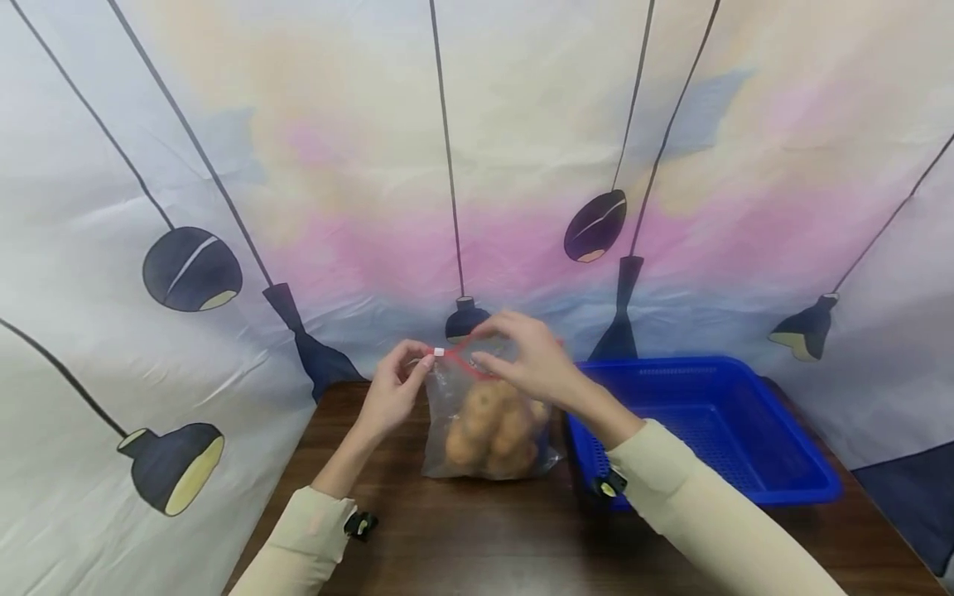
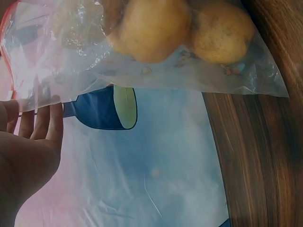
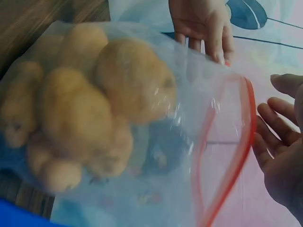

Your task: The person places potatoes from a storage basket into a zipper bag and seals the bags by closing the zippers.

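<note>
A clear zip bag with a red zip edge stands on the table, holding several yellow-brown potatoes. Its mouth gapes in the right wrist view. At the bag's upper left corner, my left hand pinches the edge between thumb and fingers, beside a white slider. My right hand is at the other side of the mouth. In the right wrist view its fingers are spread and relaxed, with fingertips at the outside of the red edge; nothing is gripped there.
A blue plastic basket with a perforated bottom stands to the right of the bag on the dark wooden table. Behind the table hangs a cloth backdrop printed with lamps.
</note>
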Tool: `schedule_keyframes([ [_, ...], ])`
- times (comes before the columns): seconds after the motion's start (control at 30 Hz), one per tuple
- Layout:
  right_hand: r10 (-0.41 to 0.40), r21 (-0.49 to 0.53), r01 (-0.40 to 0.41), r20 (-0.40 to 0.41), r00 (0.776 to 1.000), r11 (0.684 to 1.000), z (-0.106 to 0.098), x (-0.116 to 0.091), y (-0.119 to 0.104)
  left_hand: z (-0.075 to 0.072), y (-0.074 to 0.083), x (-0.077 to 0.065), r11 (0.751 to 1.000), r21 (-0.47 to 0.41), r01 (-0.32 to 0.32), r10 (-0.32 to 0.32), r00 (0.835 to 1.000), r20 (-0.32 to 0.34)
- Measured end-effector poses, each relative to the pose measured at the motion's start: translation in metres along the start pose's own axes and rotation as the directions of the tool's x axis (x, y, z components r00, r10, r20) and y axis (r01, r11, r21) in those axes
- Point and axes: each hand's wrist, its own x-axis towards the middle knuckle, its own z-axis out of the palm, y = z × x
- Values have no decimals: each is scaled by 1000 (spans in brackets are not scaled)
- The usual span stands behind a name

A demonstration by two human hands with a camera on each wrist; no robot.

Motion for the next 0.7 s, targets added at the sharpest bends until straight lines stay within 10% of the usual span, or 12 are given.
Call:
schedule_keyframes([
  [0.7,78,-159,-30,302,950,987,37,50,-7,3,6,1,999,-18,-32,33,999,38],
])
